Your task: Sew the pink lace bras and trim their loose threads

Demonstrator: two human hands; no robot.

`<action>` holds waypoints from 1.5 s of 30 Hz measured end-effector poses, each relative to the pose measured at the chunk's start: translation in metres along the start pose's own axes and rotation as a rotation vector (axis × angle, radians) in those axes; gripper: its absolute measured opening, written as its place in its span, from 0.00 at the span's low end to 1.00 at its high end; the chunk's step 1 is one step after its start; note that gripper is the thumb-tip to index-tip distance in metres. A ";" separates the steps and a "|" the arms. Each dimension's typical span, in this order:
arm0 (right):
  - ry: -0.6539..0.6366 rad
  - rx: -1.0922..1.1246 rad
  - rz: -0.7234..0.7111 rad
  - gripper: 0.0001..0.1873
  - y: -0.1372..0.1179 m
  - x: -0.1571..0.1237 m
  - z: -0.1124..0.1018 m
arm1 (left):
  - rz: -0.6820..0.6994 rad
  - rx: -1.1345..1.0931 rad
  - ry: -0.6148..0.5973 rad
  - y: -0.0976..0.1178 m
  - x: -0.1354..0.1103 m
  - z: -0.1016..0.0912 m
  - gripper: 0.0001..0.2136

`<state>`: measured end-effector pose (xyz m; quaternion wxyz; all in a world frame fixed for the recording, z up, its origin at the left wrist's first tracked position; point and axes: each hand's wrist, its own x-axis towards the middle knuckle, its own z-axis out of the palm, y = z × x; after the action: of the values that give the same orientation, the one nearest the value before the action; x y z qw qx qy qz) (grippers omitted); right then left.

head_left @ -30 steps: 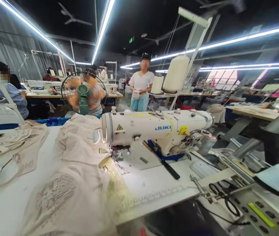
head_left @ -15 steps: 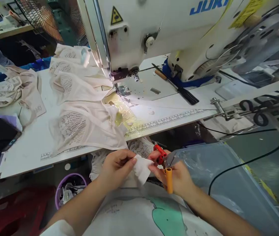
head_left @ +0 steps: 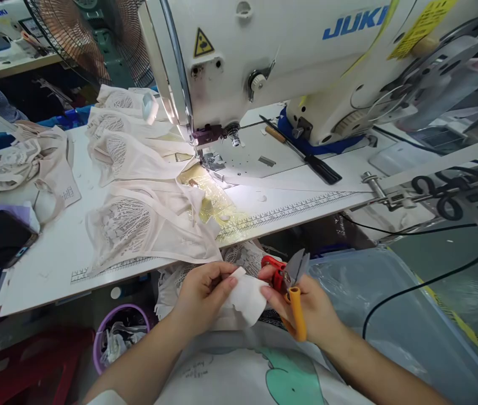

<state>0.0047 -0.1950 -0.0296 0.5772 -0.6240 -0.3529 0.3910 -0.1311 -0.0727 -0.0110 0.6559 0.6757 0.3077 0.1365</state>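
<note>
Trouble, to my eye, would start with the blades. The person's right hand (head_left: 309,306) is wrapped around a pair of thread snips (head_left: 293,281) while its thumb and forefinger also pinch the right edge of a small white fabric piece (head_left: 248,295). One hand doing two jobs could let the cloth slip or the snips roll. The steel tips look slightly parted and sit close to the fingertips, so a hurried squeeze might nick skin or cut the fabric instead of a loose thread. The left hand (head_left: 203,289) has the cloth's other edge nipped firmly between thumb and fingers. A hard pull from that side could drag the piece toward the blades.

The cloth is held over the lap, just below the front edge of the sewing table (head_left: 45,264), with lace garments (head_left: 138,222) drooping over that edge right above it. A careless cut could catch them too.

The snips run lengthwise away from the body. The orange handle is low by the wrist, and the tips point up toward the table edge, leaning a little right. The fabric piece stretches crosswise, from hand to hand.
</note>
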 end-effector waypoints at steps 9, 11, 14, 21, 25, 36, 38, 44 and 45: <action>-0.127 -0.033 -0.007 0.09 -0.012 -0.003 -0.007 | -0.097 -0.296 -0.131 0.004 0.002 0.004 0.10; -0.118 -0.055 -0.015 0.09 -0.012 -0.004 -0.009 | -0.110 -0.321 -0.166 0.002 0.002 0.005 0.10; -0.090 -0.114 -0.031 0.09 -0.012 -0.005 -0.009 | -0.153 -0.296 -0.193 0.002 0.001 0.004 0.11; -0.219 -0.316 -0.023 0.22 -0.023 -0.001 -0.027 | -0.206 -0.229 -0.221 0.007 0.002 0.013 0.15; -0.558 -0.479 -0.078 0.35 -0.020 0.002 -0.067 | -0.234 -0.173 -0.282 0.011 0.006 0.029 0.13; -0.878 -0.856 0.090 0.35 -0.055 0.008 -0.123 | -0.178 0.041 -0.197 0.035 0.020 0.058 0.08; -0.889 -0.904 0.117 0.34 -0.060 0.010 -0.127 | -0.178 0.050 -0.188 0.036 0.021 0.060 0.08; -0.886 -0.979 0.174 0.32 -0.062 0.009 -0.132 | -0.215 -0.011 -0.190 0.035 0.025 0.063 0.08; -0.876 -0.985 0.195 0.32 -0.063 0.009 -0.132 | -0.230 -0.038 -0.190 0.035 0.026 0.064 0.08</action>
<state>0.1273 -0.2405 0.0358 -0.0100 -0.6273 -0.6343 0.4518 -0.0650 -0.1072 0.0103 0.7059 0.6334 0.3171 0.0015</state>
